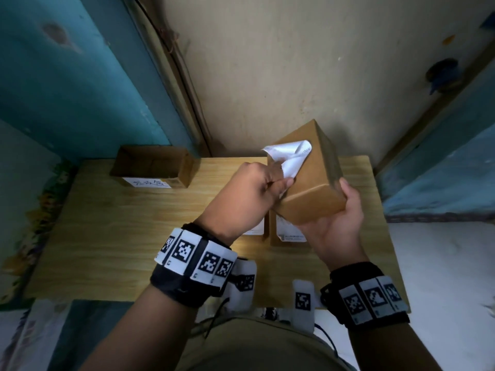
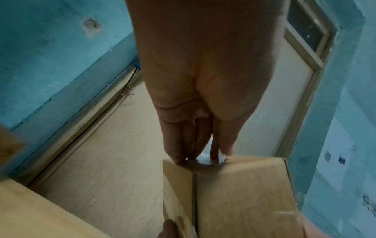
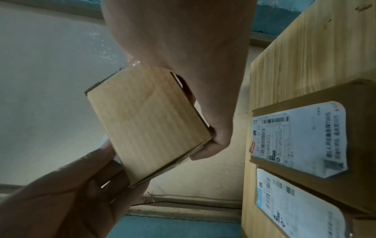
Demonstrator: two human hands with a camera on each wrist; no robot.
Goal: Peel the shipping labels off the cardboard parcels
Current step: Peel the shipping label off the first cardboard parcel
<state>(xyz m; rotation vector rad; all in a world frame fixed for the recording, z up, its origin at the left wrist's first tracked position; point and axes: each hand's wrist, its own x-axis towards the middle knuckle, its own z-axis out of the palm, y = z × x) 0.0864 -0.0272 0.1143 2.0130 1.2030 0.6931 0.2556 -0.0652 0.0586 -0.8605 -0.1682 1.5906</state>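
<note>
I hold a small brown cardboard parcel [image 1: 313,180] tilted above the wooden table [image 1: 128,226]. My right hand [image 1: 340,212] grips its near end from below, thumb up the right side. My left hand [image 1: 280,180] pinches the white shipping label [image 1: 292,156], which curls away from the parcel's left face, its far end still stuck. In the left wrist view my fingertips [image 2: 179,159] press together on the label's edge [image 2: 205,161] at the parcel [image 2: 240,196]. The right wrist view shows my right hand [image 3: 205,149] round the parcel [image 3: 146,122], with the left hand [image 3: 77,190] beside it.
Two more parcels with labels [image 3: 297,141] [image 3: 295,207] lie flat on the table beneath my hands. An open cardboard box [image 1: 152,164] with a handwritten label stands at the table's back left. A blue wall and a door frame are close behind.
</note>
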